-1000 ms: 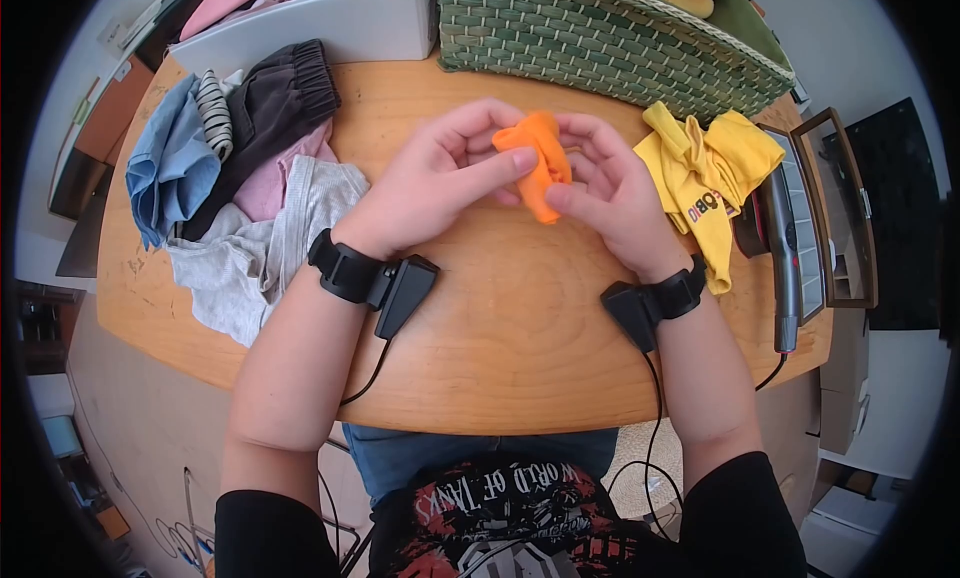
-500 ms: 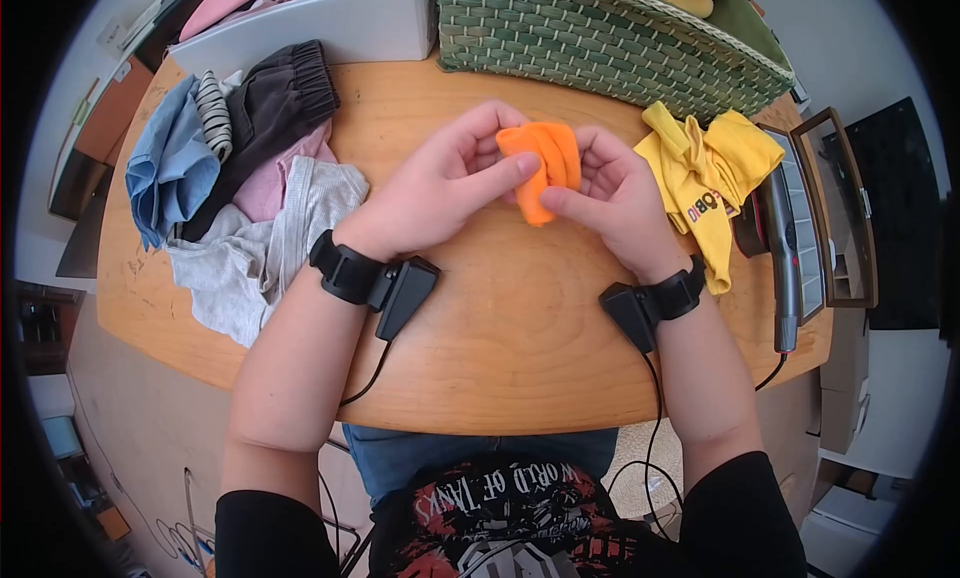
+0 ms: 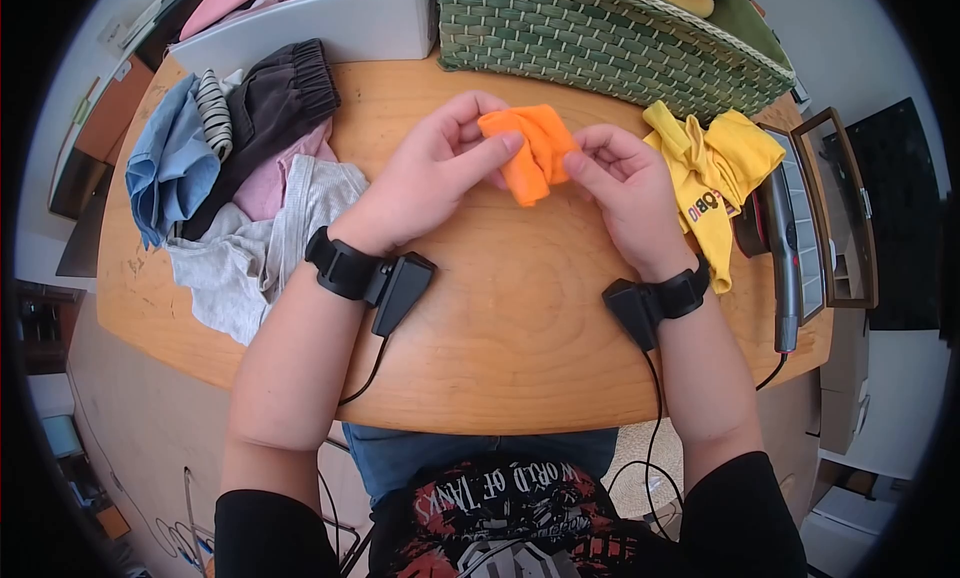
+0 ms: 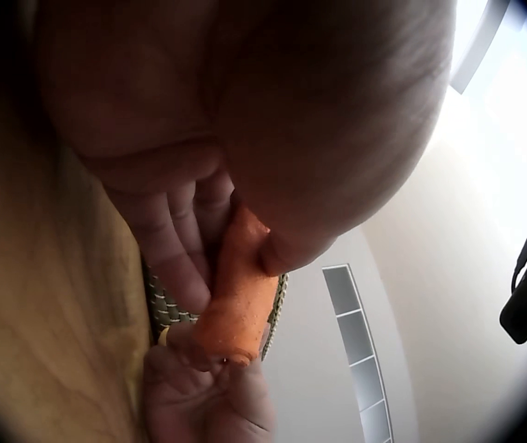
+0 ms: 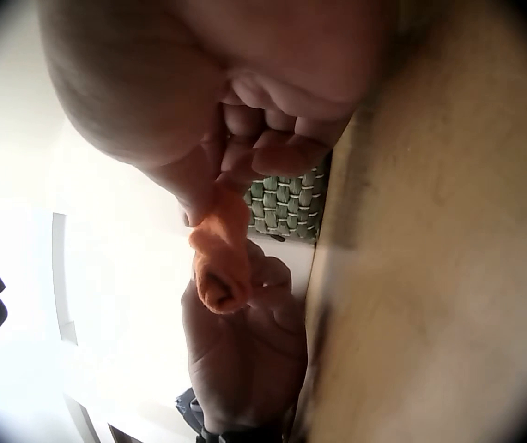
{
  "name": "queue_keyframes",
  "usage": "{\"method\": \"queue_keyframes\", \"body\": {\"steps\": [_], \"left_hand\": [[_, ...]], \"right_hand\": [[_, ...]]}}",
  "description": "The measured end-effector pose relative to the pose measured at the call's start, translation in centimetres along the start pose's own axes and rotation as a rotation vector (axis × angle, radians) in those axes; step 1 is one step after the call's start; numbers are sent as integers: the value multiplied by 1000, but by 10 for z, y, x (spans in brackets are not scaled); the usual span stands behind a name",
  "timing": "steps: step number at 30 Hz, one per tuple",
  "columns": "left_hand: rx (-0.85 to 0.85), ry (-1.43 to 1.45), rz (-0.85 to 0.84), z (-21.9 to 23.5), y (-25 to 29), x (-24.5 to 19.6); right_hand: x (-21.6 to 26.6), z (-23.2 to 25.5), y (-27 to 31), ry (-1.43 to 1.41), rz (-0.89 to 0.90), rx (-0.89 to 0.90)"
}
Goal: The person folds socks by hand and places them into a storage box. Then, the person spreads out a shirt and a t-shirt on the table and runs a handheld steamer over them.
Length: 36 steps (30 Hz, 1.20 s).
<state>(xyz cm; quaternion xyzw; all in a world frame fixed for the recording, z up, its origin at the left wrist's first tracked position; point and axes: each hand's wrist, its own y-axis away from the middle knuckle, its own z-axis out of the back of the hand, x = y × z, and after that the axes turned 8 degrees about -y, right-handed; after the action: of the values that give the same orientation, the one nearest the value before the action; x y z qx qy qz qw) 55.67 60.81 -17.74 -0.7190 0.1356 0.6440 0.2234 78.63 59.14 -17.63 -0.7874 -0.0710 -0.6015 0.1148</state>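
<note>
A small orange cloth [image 3: 537, 156], soft and folded over on itself, is held between both hands above the table. My left hand [image 3: 432, 183] pinches its left side, thumb on top and fingers behind. On the opposite side, my right hand [image 3: 632, 200] pinches the right edge between thumb and fingertips. The left wrist view shows the orange cloth [image 4: 242, 286] as a rolled shape under the thumb. From the right wrist, one end of the cloth [image 5: 219, 263] shows a dark fold opening. The left fingertips are partly hidden behind the cloth.
A crumpled yellow garment [image 3: 700, 168] lies at right beside a black corded appliance [image 3: 785, 268] and a divided case [image 3: 805, 213]. Grey shorts [image 3: 260, 248], dark pants [image 3: 270, 118] and blue cloth [image 3: 172, 163] pile up at left. A green woven basket [image 3: 600, 53] and white bin [image 3: 330, 28] stand behind.
The orange cloth has spread wider and shifted slightly up, away from the body. My right thumb has moved from its lower part to its right edge; both hands keep hold.
</note>
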Motion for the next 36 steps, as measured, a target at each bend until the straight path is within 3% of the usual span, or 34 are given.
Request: {"method": "queue_keyframes", "body": {"steps": [2,4,8,10,11,13,16,21,30,33,35,36], "left_hand": [[-30,18,21,2,0,1],[-21,17,16,2,0,0],[-3,12,4,-2,0,-2],[2,20,6,-2,0,-3],[7,27,8,-2,1,-3],[12,34,6,-6,2,-3],[9,39,5,-13,2,-5],[-26,32,-11,-16,2,-7],[-34,75,127,-15,5,-17],[-112,5,60,-20,4,-12],[-175,-356,-151,-21,5,-12],[-176,-355,-152,-21,6,-15]], "right_hand": [[2,3,0,-11,-44,-7],[1,6,-1,-270,-80,83],[7,0,1,-391,-139,107],[4,6,-1,-454,-153,200],[5,4,0,-454,-153,201],[10,-6,4,-122,-83,181],[11,-12,5,-26,-78,144],[11,-13,5,2,-107,103],[11,-11,8,12,-91,107],[6,-10,6,-24,-73,46],[3,-8,4,-43,-75,12],[2,-8,4,-78,-71,6]]}}
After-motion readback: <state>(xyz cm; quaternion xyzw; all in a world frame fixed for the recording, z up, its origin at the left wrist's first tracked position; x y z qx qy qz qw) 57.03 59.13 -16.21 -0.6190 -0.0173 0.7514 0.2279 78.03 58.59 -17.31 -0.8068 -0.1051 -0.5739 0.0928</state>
